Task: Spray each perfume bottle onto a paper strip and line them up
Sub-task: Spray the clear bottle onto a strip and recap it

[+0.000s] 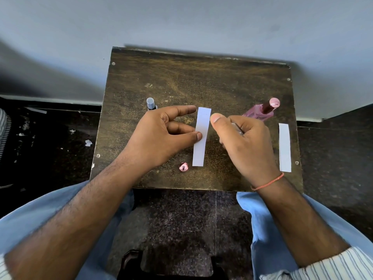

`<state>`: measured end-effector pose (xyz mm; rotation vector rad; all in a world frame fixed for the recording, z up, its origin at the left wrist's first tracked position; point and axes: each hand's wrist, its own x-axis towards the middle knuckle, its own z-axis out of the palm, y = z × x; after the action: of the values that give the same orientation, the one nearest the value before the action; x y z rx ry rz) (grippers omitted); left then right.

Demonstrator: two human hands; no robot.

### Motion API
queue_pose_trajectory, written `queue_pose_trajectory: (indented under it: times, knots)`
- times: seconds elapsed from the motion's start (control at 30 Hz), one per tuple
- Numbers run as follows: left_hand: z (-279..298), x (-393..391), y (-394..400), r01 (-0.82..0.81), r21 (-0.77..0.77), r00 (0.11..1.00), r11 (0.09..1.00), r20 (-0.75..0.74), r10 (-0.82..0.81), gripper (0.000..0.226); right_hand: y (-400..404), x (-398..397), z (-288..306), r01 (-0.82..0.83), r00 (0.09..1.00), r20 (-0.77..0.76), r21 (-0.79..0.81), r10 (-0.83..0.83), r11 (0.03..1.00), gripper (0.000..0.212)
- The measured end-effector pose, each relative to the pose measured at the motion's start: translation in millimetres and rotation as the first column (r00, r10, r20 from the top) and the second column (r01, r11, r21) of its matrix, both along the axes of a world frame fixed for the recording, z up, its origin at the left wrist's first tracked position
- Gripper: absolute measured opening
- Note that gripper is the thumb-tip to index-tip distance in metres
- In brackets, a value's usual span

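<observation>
A small, dark brown wooden table [181, 77], its top scuffed and scratched with screw heads near the corners, stands against a pale wall. The left hand [161, 136] pinches a white rectangular paper strip [200, 136] at its left edge between thumb and fingers, with the index finger stretched out towards the strip's top; the strip is smooth, matt and unmarked, held lengthwise over the middle of the table. The right hand [246, 142] is curled round a small clear glass perfume bottle [238, 128], of which only a glint of glass and metal shows between the fingers, with the thumb raised just beside the strip's upper right edge. A thin orange thread bracelet [268, 181] circles the right wrist. Behind the right hand stands a pink faceted glass perfume bottle [260, 112] with a dark red neck and a glossy round pink cap. Behind the left hand a dark bottle with a translucent grey cylindrical cap [151, 104] stands upright. A loose shiny pink round cap [183, 166] lies on the table just left of the strip's lower end. A second white paper strip [285, 147] lies flat along the right edge of the table. No label or writing can be read on anything.
</observation>
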<state>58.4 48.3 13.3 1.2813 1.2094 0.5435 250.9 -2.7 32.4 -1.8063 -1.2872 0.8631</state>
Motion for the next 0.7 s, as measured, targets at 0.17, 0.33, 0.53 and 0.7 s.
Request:
queue_pose_trajectory:
  times: [0.17, 0.33, 0.53, 0.7]
  knots:
    - [0.2, -0.1, -0.1, 0.01, 0.007, 1.0, 1.0, -0.009, -0.01, 0.064, 0.3, 0.2, -1.1, 0.019, 1.0, -0.021, 0.002, -0.019, 1.0, 0.075]
    - [1.4, -0.4, 0.3, 0.009, 0.012, 1.0, 1.0, -0.015, -0.008, 0.064, 0.7, 0.7, -2.5, 0.005, 1.0, -0.024, 0.002, -0.005, 1.0, 0.081]
    - [1.5, 0.1, 0.5, 0.007, 0.002, 1.0, 1.0, -0.016, -0.007, 0.065, -0.2, 2.9, -4.2, 0.02, 0.999, -0.046, 0.016, -0.02, 1.0, 0.074]
    - [0.2, 0.5, 0.6, 0.011, -0.008, 1.0, 1.0, -0.023, -0.011, 0.065, 1.2, 4.5, -9.6, 0.057, 0.998, -0.017, -0.013, -0.057, 0.998, 0.073]
